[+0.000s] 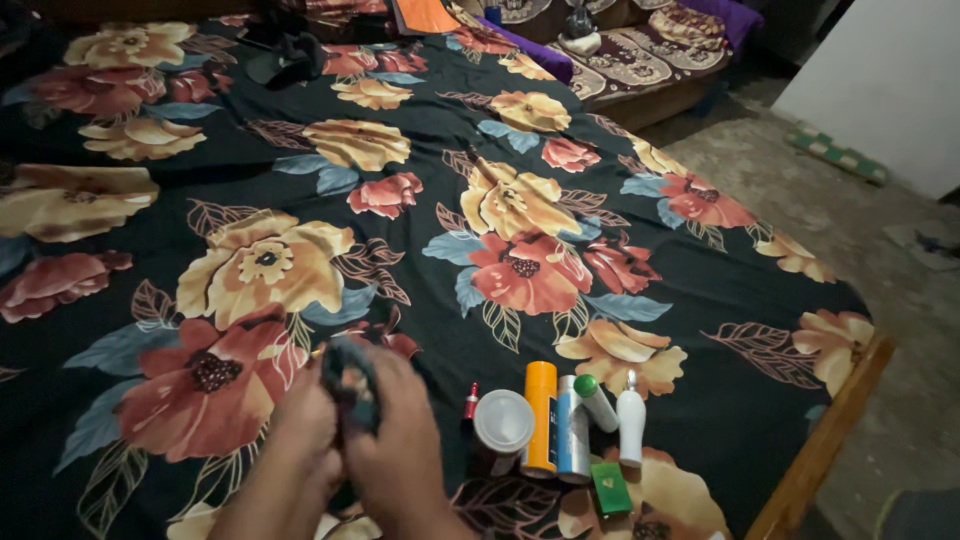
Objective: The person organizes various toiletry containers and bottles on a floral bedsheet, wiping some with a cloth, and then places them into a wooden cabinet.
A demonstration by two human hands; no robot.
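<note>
From my feed it's a bed [700, 290] under a black floral sheet [420, 230], wooden frame edge [820, 440] at right, with an orange can [540, 415], silver can [571, 430], white jar [502, 422], white bottle [631, 422] and green box [610, 488] lying near the foot.

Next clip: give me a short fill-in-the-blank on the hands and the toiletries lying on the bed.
1. Left hand and right hand together hold a small dark ____.
2. The bedsheet is black with a ____ print.
3. The tall orange bottle lies between the round-lidded jar and the ____ spray can.
4. The small box is ____.

Missing words: cloth; floral; silver; green
</note>
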